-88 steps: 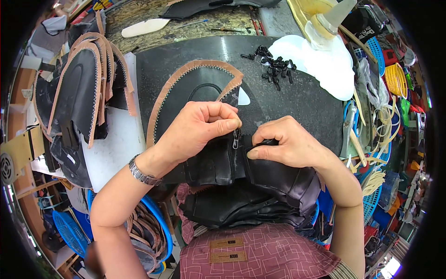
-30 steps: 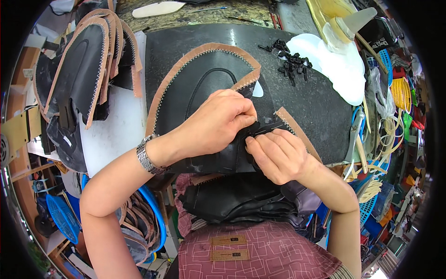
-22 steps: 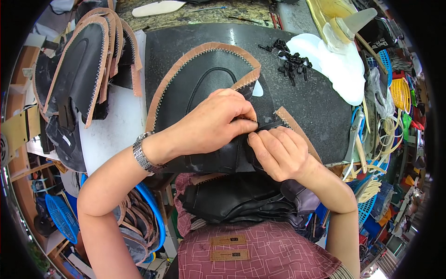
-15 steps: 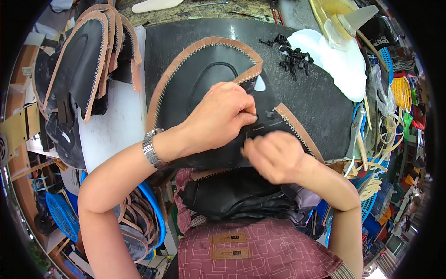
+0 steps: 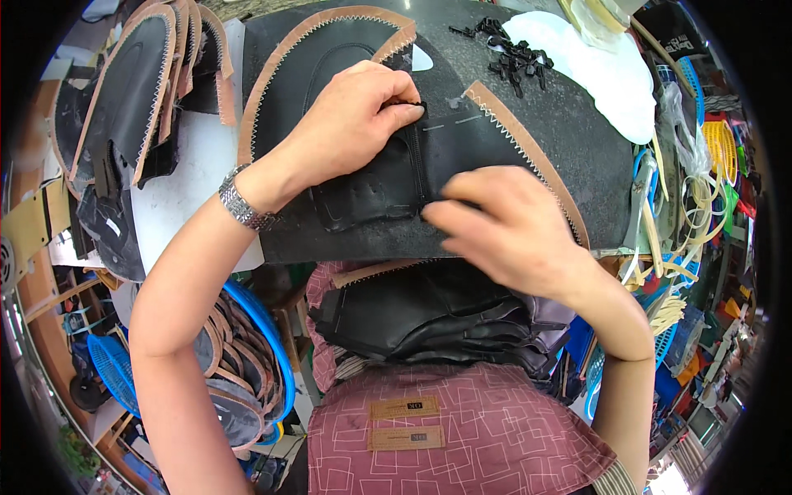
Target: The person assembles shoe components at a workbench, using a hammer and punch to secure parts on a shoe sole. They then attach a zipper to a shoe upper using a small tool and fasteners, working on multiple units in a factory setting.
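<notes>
A black leather boot-upper piece (image 5: 462, 153) lies on the dark work board, edged with a tan strip (image 5: 528, 148) sewn in white zigzag. A black zipper (image 5: 418, 161) runs down its middle. My left hand (image 5: 355, 115), with a metal watch at its wrist, is closed, thumb and forefinger pinching the zipper's upper end. Beside the zipper's lower end is my right hand (image 5: 503, 223), slightly blurred. Its fingers are apart, their tips at or close to that end; I cannot tell whether they touch it. On my lap rests a pile of black leather pieces (image 5: 421, 313).
Several finished-edge leather pieces (image 5: 124, 91) are stacked at left on a white board (image 5: 194, 165). Small black parts (image 5: 516, 58) lie by a white sheet (image 5: 586, 74) at far right. A blue-rimmed basket (image 5: 285, 363) of pieces stands below left. Pale strips (image 5: 697, 190) hang at right.
The view has shifted, so the board sits higher. My right hand has moved down along the zipper and its fingers have loosened. My left hand keeps its pinch; more of the zipper shows.
</notes>
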A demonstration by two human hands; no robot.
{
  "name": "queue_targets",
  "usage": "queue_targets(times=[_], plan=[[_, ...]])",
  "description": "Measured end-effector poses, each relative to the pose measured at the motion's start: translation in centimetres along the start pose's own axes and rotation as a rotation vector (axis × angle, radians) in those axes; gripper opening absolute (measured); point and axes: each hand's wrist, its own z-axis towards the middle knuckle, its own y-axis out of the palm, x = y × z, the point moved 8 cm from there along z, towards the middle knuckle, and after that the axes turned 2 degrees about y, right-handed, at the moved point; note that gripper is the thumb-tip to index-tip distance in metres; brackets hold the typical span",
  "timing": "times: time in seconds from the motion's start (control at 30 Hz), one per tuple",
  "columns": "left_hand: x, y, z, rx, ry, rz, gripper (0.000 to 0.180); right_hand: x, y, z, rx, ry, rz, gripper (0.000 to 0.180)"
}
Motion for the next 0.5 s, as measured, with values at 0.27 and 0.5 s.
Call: queue_targets(times=[0.27,0.5], plan=[[0.0,0.1,0.1,-0.033,0.043,0.039,0.015,2.4,2.5,1.6,-0.091,-0.116,0.063,0.024],[0.2,-0.2,0.4,-0.074,-0.023,-0.053,0.016,6.4,1.3,1.1,-0.025,0.348,0.515,0.023]])
